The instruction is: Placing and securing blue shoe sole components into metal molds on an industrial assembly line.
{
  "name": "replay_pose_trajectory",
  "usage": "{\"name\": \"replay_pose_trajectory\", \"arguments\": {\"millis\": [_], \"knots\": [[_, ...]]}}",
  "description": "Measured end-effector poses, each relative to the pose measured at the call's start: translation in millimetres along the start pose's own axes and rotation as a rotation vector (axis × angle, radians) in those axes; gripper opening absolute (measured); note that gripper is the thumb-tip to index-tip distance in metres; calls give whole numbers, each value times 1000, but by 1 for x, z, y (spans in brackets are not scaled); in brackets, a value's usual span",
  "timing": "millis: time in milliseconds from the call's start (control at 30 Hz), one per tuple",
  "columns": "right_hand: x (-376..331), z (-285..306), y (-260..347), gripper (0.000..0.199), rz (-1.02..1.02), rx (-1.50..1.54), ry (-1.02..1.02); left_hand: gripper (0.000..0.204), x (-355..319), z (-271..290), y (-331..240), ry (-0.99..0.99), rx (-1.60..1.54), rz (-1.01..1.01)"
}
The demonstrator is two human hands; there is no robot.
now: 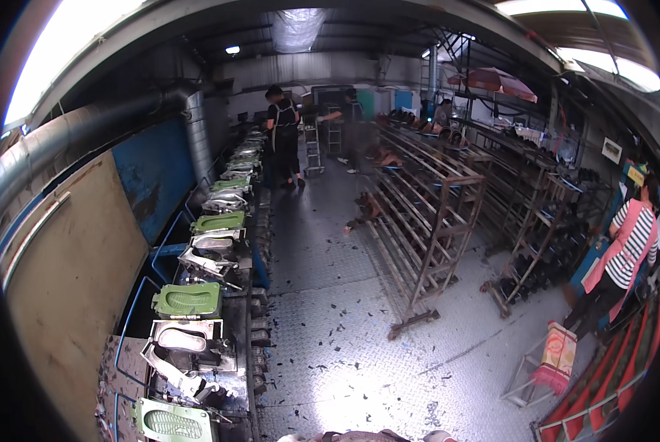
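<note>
Neither of my hands can be made out. At the lower edge only a sliver of dark cloth [367,437] shows, with a pale patch on each side too cut off to name. Nearest on the left lies a pale green shoe-sole mould [171,421], its sole-shaped hollow facing up. Beyond it, an opened metal mould [181,339] with a silvery foot-shaped form rests on the machine line. A darker green sole mould [187,300] comes after that, and several more stretch away in a row.
A metal rack [448,214] on wheels stands right of the scrap-strewn metal floor [315,295]. Brown shoes [389,158] sit at its far end. Two people [283,132] stand far ahead. At right, a person in stripes [632,243] is near a stool [554,357] and red-edged panels [617,390].
</note>
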State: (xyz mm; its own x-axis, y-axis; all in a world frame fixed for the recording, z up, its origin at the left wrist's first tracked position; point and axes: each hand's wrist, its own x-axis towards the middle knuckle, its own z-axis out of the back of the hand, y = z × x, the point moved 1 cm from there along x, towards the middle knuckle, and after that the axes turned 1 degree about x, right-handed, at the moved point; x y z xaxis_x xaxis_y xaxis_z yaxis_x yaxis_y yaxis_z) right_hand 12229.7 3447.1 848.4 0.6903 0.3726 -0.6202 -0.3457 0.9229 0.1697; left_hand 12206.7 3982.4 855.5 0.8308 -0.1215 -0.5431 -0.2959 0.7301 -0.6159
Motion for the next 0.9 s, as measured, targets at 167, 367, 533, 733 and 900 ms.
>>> {"name": "replay_pose_trajectory", "arguments": {"millis": [167, 367, 533, 733, 900], "knots": [[-1, 12, -2, 23, -15, 32, -10, 30, -3, 11, -9, 4, -53, 4], [2, 27, -5, 23, -27, 51, 10, 32, -4, 23, -25, -1, -14, 39], [2, 41, -6, 22, -23, 63, 11, 32, -10, 35, -43, 20, 9, 90], [1, 60, -8, 22, -19, 59, 6, 32, -16, 46, -59, 18, 2, 81], [2, 68, -8, 22, -21, 69, 1, 31, -14, 53, -65, 26, 23, 84]]}}
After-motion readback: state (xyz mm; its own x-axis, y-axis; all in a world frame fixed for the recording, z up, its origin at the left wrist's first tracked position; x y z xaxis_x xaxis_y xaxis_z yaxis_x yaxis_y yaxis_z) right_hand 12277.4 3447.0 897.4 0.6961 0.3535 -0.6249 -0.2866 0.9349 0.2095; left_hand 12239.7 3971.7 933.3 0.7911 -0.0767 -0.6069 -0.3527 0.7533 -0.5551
